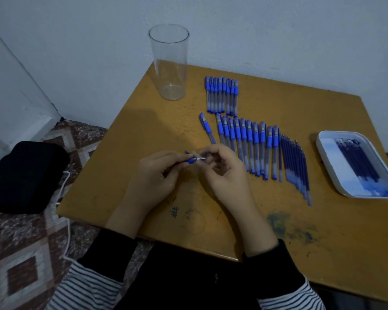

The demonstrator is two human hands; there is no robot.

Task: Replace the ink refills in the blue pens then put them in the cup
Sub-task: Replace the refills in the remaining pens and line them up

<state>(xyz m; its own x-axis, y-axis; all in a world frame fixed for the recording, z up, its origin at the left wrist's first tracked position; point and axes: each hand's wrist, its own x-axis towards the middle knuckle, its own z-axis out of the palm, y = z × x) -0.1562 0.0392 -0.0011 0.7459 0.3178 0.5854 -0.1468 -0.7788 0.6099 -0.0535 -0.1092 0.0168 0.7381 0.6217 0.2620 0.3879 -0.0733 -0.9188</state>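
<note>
The table (143, 121) carries all task items.

1. Cup (169, 63): clear, upright, at the far left corner of the table. No pen is in it.
2. Far group of pens (221, 96): capped, laid side by side near the far edge, right of the cup.
3. Row of pens (249, 144): capped, laid side by side at the middle of the table, caps toward the far edge. One single pen (207, 128) lies just left of this row, slightly apart and tilted.
4. Loose refills (296, 164): dark blue, packed side by side against the right end of the row.
5. Tray (327, 151): white, at the right edge of the table. It holds more tray refills (358, 159).

Hands are above the table between its near edge and the row.

- Left hand (159, 171): fingers curled, gripping the pen (192, 161) at its blue grip section. The metal tip points right.
- Right hand (226, 173): fingers curled, pinching at the tip end of the same pen. The part under these fingers cannot be identified.

Both forearms wear dark sleeves (267, 260).

A black pouch (25, 175) and a white cable (65, 193) lie off the left edge of the table.
</note>
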